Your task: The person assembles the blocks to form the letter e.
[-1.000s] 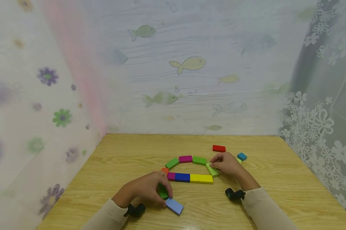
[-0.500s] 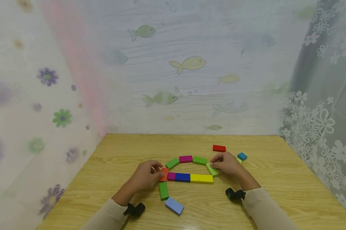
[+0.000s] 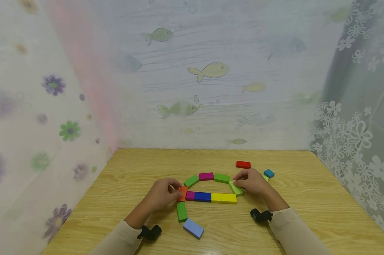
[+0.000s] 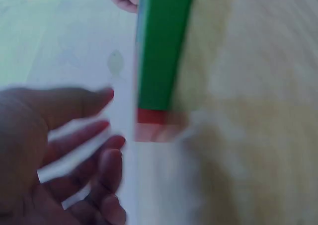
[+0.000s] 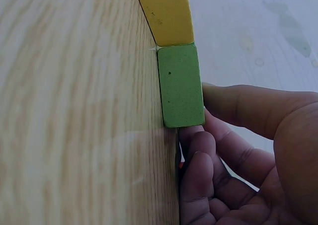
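Observation:
My left hand (image 3: 162,194) is at the orange block (image 3: 183,193) at the arc's left end. In the blurred left wrist view its fingertips are bent and spread, with a gap to the red-orange block (image 4: 151,116); a green block (image 4: 166,46) stands nearer. With thumb and fingers my right hand (image 3: 250,182) holds the light green block (image 3: 236,188) at the row's right end. In the right wrist view that green block (image 5: 182,86) meets a yellow block (image 5: 169,14), and the right hand's fingertips are partly hidden behind it.
A magenta, a blue (image 3: 202,197) and a yellow block (image 3: 224,198) form a straight row under an arc of green and magenta blocks (image 3: 206,176). A green block (image 3: 181,211) and a light blue block (image 3: 193,228) lie nearer. Red (image 3: 243,164) and blue (image 3: 269,173) blocks lie behind.
From the near green block, my left hand has moved away from me to the orange block, uncovering the green one. The right hand has stayed at the light green block.

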{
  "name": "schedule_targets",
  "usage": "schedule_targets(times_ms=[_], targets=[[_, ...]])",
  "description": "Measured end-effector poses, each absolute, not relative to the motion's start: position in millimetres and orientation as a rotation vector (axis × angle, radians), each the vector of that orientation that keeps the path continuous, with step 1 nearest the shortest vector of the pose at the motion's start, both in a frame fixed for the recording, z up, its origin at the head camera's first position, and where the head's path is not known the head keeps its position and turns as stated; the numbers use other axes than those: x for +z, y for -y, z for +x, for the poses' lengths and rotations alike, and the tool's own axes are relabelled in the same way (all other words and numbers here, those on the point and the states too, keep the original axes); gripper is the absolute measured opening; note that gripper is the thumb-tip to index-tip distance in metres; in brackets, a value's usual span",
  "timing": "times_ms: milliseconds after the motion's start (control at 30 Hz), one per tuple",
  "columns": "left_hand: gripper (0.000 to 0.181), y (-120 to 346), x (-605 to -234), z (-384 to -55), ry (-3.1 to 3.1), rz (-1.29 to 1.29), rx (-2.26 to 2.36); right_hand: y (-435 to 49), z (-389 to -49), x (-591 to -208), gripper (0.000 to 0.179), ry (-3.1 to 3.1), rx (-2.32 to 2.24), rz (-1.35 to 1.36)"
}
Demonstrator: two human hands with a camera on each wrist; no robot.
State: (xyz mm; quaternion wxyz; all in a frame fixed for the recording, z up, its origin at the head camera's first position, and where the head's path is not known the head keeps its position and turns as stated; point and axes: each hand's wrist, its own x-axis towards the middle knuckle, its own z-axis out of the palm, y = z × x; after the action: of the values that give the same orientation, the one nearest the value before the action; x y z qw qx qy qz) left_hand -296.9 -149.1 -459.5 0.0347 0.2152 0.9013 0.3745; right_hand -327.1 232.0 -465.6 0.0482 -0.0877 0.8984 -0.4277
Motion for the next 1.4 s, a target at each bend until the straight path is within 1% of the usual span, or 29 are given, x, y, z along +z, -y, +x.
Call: schedule_targets(times_ms=[67,133,200,300,433,733,1400], targets=[[0.018,146.0,-454.3,-294.2,-2.736,0.858,1.11,-232.2,-327.0,-465.6,0.017,-2.74,-1.304,-0.267],[0.017,142.4,-449.3,-290.1,-2.656,1.107,1.028,-232.2,-326.9,-465.4,0.017,-2.742,-1.304,-0.263],[0.019,138.5,-445.1,-286.2,-2.554,1.308,0.94,-232.3,-326.8,-465.4,0.017,-2.743,-1.302,-0.262],[0.026,134.1,-441.6,-280.2,-2.488,1.438,0.79,-232.1,-326.7,-465.5,0.017,-2.739,-1.305,-0.26],[0.031,131.5,-440.1,-274.9,-2.5,1.452,0.656,-232.0,-327.0,-466.5,0.017,-2.735,-1.306,-0.252],[0.023,131.3,-441.7,-273.8,-2.516,1.475,0.594,-231.3,-327.7,-466.9,0.017,-2.737,-1.316,-0.25],[0.018,131.1,-446.1,-276.7,-2.53,1.519,0.529,-231.8,-328.2,-467.8,0.017,-2.735,-1.322,-0.258]])
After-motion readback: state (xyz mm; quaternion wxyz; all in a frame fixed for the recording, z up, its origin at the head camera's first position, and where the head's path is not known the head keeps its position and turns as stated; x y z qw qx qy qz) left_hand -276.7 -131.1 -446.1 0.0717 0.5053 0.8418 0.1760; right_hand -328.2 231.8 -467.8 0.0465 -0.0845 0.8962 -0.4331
